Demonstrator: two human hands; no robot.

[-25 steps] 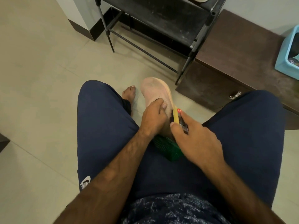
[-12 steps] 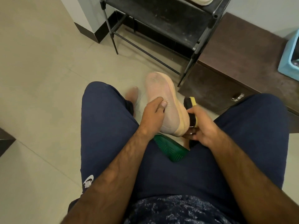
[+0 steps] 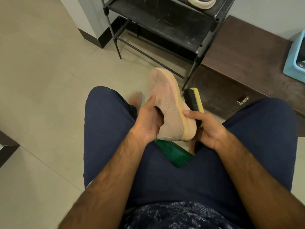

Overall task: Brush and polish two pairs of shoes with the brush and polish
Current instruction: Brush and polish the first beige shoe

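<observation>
- Pink knit fabric, greyed with dirt at the toe, covers the shoe [image 3: 166, 103], which is held above the lap between both hands.
- It is gripped at the collar by the left hand [image 3: 148, 123].
- A yellow-backed, black-bristled brush [image 3: 194, 100] is clasped in the right hand [image 3: 208, 128], just beside the pale-orange sole.
- Brushing of this shoe is judged under way; next, the bristles need pressing along the sole edge.

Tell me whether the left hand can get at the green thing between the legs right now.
Probably not yet: the left hand grips the pink shoe by its opening, and that shoe partly covers the green thing.
</observation>
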